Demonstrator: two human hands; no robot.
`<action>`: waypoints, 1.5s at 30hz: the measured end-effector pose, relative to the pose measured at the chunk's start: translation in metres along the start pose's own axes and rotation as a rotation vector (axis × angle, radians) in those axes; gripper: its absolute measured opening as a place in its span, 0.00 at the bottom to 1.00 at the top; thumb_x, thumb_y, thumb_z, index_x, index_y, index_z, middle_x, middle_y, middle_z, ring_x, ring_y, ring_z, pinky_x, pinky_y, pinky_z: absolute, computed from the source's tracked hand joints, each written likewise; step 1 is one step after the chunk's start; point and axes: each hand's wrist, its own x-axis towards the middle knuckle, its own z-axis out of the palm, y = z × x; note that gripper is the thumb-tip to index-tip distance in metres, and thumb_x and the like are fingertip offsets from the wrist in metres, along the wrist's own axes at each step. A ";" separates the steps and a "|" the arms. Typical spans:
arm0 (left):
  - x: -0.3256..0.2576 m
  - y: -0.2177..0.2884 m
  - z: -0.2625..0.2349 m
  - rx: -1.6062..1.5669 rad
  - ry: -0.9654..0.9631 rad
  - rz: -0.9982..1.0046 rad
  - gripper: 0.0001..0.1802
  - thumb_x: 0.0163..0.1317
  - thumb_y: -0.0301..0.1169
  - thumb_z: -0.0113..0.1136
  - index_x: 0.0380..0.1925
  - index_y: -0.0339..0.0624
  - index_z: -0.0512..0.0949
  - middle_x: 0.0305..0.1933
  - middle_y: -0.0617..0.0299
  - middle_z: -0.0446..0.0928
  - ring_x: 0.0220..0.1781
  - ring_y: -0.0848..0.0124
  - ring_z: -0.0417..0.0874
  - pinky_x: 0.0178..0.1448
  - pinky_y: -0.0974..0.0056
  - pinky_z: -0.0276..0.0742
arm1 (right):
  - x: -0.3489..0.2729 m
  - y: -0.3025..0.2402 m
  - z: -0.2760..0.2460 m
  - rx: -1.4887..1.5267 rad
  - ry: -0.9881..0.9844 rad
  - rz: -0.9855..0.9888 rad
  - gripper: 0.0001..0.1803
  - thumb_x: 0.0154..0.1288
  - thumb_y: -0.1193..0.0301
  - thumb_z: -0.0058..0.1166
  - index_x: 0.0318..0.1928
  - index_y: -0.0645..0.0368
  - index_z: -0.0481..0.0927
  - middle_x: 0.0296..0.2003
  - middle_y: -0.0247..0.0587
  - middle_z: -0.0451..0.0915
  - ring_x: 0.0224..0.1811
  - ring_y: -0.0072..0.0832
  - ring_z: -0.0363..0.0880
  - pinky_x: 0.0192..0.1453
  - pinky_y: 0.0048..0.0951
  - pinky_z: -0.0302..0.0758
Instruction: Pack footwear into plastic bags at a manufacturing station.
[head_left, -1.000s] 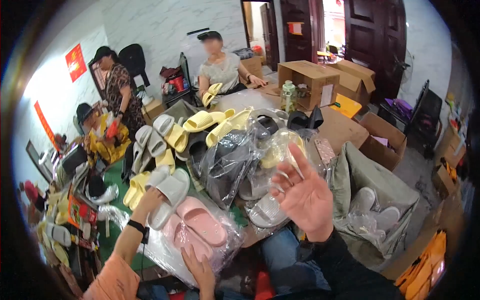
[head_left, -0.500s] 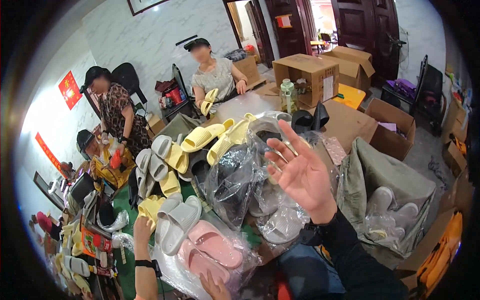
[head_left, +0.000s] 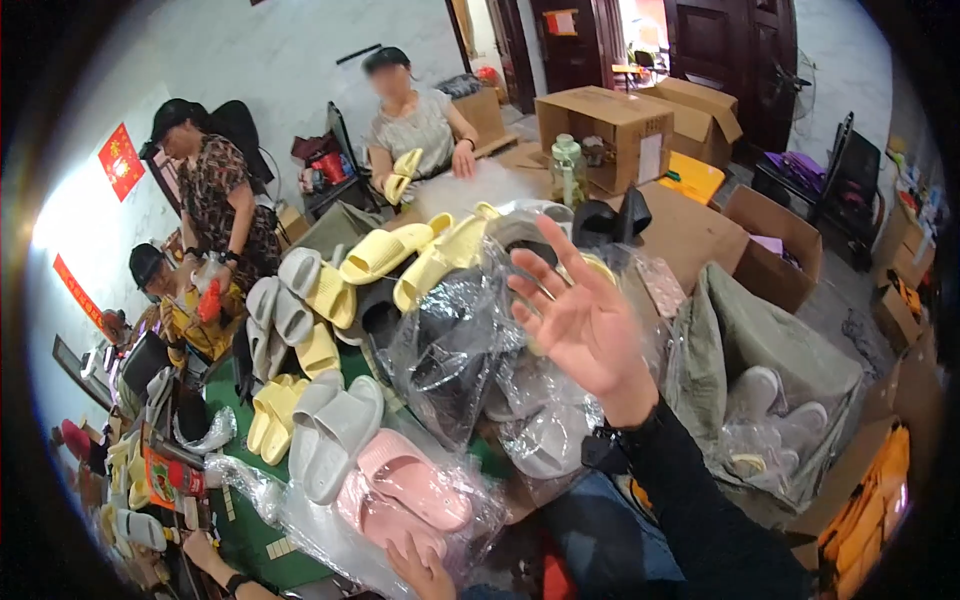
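Your right hand (head_left: 588, 335): aloft, palm facing you, fingers loosely spread, nothing held, much as half a second ago. Your left hand: out of sight. Pink slides (head_left: 430, 490): one pair, clear wrap beneath, what looks like a neighbour's hand (head_left: 425, 574) at their near end. Bagged grey slide (head_left: 547, 440): right of the pink slides, nearest your raised hand. Grey slides (head_left: 335, 430): one pair, just beyond-left of the pink slides. Yellow slides (head_left: 274, 418): farther left of the pink slides; the neighbour's other hand (head_left: 203, 552) has come away, leaving this pair free.
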 end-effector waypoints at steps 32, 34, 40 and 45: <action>0.000 0.005 -0.004 0.055 -0.020 -0.025 0.25 0.69 0.44 0.46 0.62 0.44 0.70 0.70 0.30 0.50 0.71 0.35 0.50 0.72 0.41 0.48 | 0.058 0.039 -0.003 0.247 0.360 0.102 0.09 0.62 0.67 0.62 0.40 0.54 0.77 0.38 0.33 0.74 0.40 0.27 0.72 0.45 0.29 0.72; -0.002 0.000 -0.004 0.055 -0.007 -0.005 0.25 0.69 0.43 0.47 0.62 0.45 0.70 0.70 0.30 0.50 0.71 0.35 0.50 0.72 0.41 0.48 | 0.066 0.044 -0.001 0.227 0.358 0.093 0.15 0.59 0.65 0.65 0.43 0.55 0.77 0.39 0.31 0.74 0.40 0.23 0.70 0.46 0.26 0.70; -0.002 -0.002 0.000 0.041 0.016 0.046 0.24 0.69 0.42 0.48 0.62 0.47 0.70 0.70 0.30 0.51 0.71 0.36 0.51 0.71 0.41 0.49 | 0.082 0.041 -0.002 0.180 0.339 0.090 0.18 0.60 0.64 0.64 0.50 0.51 0.79 0.41 0.30 0.74 0.41 0.22 0.69 0.46 0.24 0.70; -0.005 -0.008 -0.001 0.084 0.022 0.036 0.24 0.69 0.41 0.48 0.62 0.46 0.70 0.70 0.30 0.51 0.70 0.36 0.52 0.71 0.43 0.50 | 0.091 0.047 -0.011 0.184 0.314 0.112 0.19 0.60 0.64 0.64 0.51 0.48 0.79 0.41 0.29 0.73 0.41 0.22 0.68 0.46 0.24 0.69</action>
